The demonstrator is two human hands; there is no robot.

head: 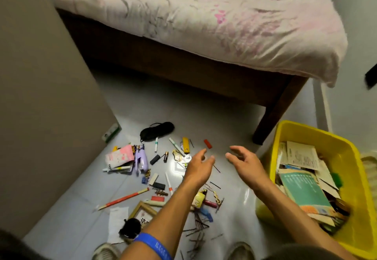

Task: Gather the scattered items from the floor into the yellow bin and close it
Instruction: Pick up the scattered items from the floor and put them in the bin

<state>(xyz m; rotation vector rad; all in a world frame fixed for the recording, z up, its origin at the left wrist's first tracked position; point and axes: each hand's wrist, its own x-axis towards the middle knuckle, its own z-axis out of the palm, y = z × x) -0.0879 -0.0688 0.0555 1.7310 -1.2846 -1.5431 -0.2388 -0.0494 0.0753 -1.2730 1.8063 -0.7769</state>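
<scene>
- Head view: both hands reach forward over the floor (pixel 234 121), empty, fingers loosely spread.
- The left hand (pixel 199 167) hangs over the middle of the scatter, holding nothing; a blue wristband (pixel 153 245) sits on that forearm.
- The right hand (pixel 244 163) is just beside it, also slack and empty, between the scatter and the bin.
- The yellow bin (pixel 346 153) stands on the floor at the right, by the bed leg (pixel 271 116), lid off. Papers and a green book (pixel 304 190) already lie in it.
- Still on the floor: a red block (pixel 207 143) just beyond the fingertips, a yellow case (pixel 185 145), two white pens (pixel 156 144), a black mask (pixel 158 129) nearest the bed, a battery (pixel 165 156).
- Toward the cabinet (pixel 40 96) on the left: a pink pack (pixel 120 155) and a purple stapler (pixel 141 157), touching.
- Nearer the person: a long red pencil (pixel 124 198), a small frame (pixel 140 212), a white paper (pixel 117 223), a pile of hairpins (pixel 196 231).
- The bed (pixel 204 25) with a pink sheet fills the top of the view.
</scene>
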